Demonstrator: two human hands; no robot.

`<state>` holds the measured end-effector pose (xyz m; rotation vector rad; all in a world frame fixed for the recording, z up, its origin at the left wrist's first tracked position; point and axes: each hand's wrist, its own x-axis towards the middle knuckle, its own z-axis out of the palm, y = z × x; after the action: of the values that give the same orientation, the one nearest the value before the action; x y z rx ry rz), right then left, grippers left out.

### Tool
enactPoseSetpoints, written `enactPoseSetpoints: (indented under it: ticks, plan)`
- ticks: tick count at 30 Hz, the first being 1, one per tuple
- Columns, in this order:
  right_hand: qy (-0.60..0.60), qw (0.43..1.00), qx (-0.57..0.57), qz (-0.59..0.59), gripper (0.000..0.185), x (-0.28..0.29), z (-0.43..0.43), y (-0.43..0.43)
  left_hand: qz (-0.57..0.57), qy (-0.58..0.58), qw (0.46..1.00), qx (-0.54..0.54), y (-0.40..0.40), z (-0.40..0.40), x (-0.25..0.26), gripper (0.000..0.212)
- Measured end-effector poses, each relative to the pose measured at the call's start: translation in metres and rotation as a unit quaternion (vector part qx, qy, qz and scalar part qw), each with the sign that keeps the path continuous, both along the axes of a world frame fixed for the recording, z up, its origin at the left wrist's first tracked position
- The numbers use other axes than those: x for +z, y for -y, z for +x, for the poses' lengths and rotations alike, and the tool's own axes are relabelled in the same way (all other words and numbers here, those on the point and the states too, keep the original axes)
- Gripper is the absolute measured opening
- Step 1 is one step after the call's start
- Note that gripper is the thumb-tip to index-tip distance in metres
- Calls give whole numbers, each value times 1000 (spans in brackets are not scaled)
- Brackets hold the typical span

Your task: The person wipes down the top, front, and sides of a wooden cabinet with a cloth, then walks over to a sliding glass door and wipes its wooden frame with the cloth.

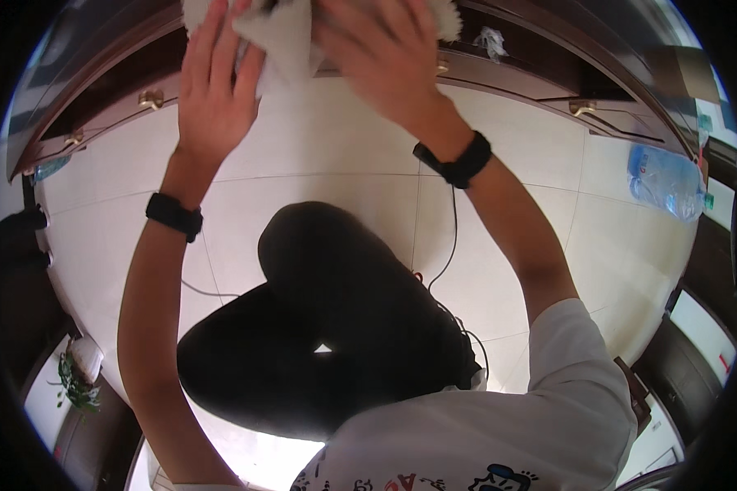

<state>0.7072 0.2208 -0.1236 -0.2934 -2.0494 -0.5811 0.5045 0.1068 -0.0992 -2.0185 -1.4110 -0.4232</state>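
Note:
At the top edge of the head view is a cream, fluffy piece of fabric (282, 37), partly cut off by the frame. My left hand (218, 92) has its fingers stretched along the fabric's left part. On the right part lies my right hand (384, 67), its fingers blurred and bent over the pile. A thin whitish layer hangs between the two hands. The fingertips and most of the fabric's far side are out of view. Each wrist wears a black band.
A dark wood cabinet with drawers (497, 73) curves across the front, with crumpled clear plastic (491, 44) on it. A large blue plastic bottle (666, 181) lies on the tiled floor at right. A cable (453, 233) runs beside my bent legs. A potted plant (77, 380) is at left.

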Motion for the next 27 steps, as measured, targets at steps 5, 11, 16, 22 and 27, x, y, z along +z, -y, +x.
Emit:
enactPoseSetpoints:
  ticks: [5,11,16,22,27]
  plan:
    - [110,965,-43,-235,25,-70,17,9,-105,-21,994,5,-12,-4,-62,41]
    - [105,950,-34,-291,34,-71,13,14,-212,99,971,38,-39,8,-87,82]
    - [112,948,-86,-284,39,-71,23,4,-227,81,970,13,-61,29,-83,83]
    - [86,934,-135,-320,43,-71,65,-12,-242,71,966,-63,-94,68,-83,78]
    - [95,926,-219,-292,42,-73,107,-23,-241,41,962,-123,-125,123,-81,74]
